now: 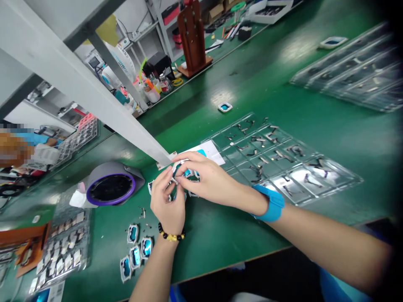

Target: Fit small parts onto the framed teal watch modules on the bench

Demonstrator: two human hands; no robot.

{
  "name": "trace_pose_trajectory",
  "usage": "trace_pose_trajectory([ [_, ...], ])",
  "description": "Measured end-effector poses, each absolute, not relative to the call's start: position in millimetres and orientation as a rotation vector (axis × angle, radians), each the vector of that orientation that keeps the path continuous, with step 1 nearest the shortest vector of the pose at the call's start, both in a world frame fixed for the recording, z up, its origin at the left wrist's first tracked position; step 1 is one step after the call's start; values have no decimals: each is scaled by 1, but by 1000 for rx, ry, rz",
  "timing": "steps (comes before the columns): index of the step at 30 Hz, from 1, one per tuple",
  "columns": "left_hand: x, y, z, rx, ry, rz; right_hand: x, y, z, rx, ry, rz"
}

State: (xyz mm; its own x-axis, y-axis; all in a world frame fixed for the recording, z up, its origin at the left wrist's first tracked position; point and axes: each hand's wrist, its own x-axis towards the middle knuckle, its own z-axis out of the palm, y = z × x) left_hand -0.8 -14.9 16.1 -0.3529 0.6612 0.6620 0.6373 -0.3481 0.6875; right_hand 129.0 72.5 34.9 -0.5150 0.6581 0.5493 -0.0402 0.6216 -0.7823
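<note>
Your left hand [168, 201] and right hand [204, 176] pinch one small white-framed blue part [188, 173] between them; the clear plastic tray [333, 184] lies beyond your right wrist.

Your left hand [168, 201] and right hand [204, 178] meet over the middle of the bench [283, 84], both touching a small framed part [181, 170] held between them. Just behind your hands lies a flat card [210, 152]. To your right of it sits a clear tray [280, 159] with small parts in its compartments. Left of your hands stands a round ring device [111, 186]. Before your left hand, near the bench's front edge, lie four small frames [135, 249]; left of those rests another tray of parts [64, 251]. One single frame [225, 107] lies behind the clear tray. Stacked trays [352, 71] sit far right.
</note>
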Motion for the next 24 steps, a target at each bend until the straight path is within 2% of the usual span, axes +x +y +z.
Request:
trace_pose_trajectory([
  [15, 0, -13, 13, 1794, 1790, 1916, 131, 77, 37, -356, -1927, 811],
  [24, -4, -13, 9, 1822, 1709, 1956, 129, 76, 35, -306, -1887, 842],
])
